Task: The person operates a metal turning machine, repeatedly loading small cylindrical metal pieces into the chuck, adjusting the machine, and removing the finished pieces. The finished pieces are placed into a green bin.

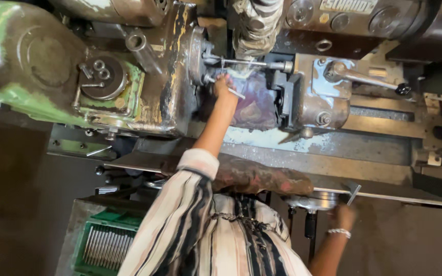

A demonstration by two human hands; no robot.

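Worn green lathe (78, 76) in a dim workshop, a person in a striped shirt working at it with both hands.

Left hand (224, 86) is stretched out to the spindle end of the machine, and its fingers are closed around a thin metal rod (235, 93) that sticks out a little below the hand; a crumpled plastic sheet (256, 105) hangs just behind it, beside the grey tool carriage (315, 99). Right hand (344, 215), with a bead bracelet (339, 232) on the wrist, is low at the front of the machine, touching a round handwheel (310, 200) and a small lever (354, 192); how far its fingers are closed one cannot tell. Dirty cloth (262, 179) lies along the front rail. Down at the left stands a green crate (106, 240) full of thin metal rods.
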